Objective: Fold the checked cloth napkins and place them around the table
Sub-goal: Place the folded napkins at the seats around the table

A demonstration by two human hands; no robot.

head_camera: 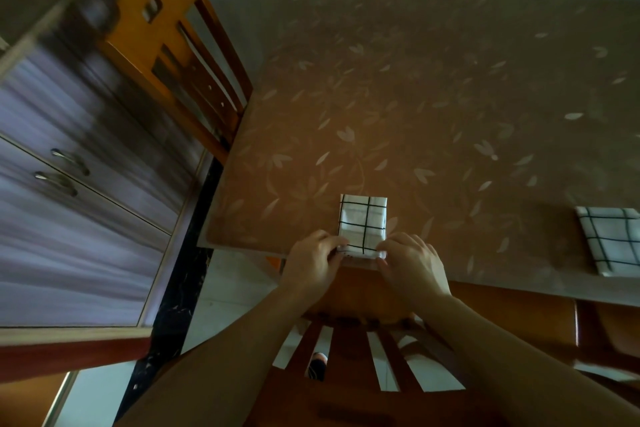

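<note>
Both hands are pinching the near edge of a folded checked napkin (362, 224): left hand (311, 262) on its left corner, right hand (414, 263) on its right, at the table (415, 97) edge. Second napkin (611, 243) lies well off to the right. No readable writing anywhere.

Open tabletop (433, 107) beyond; near chair back (363, 340) blocks below the hands (363, 260).

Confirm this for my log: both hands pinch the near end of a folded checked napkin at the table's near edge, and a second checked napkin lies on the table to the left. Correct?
Not quite. The head view shows the second checked napkin to the right, not the left. The rest stands: the left hand and right hand pinch the near end of the folded checked napkin at the table's near edge.
</note>
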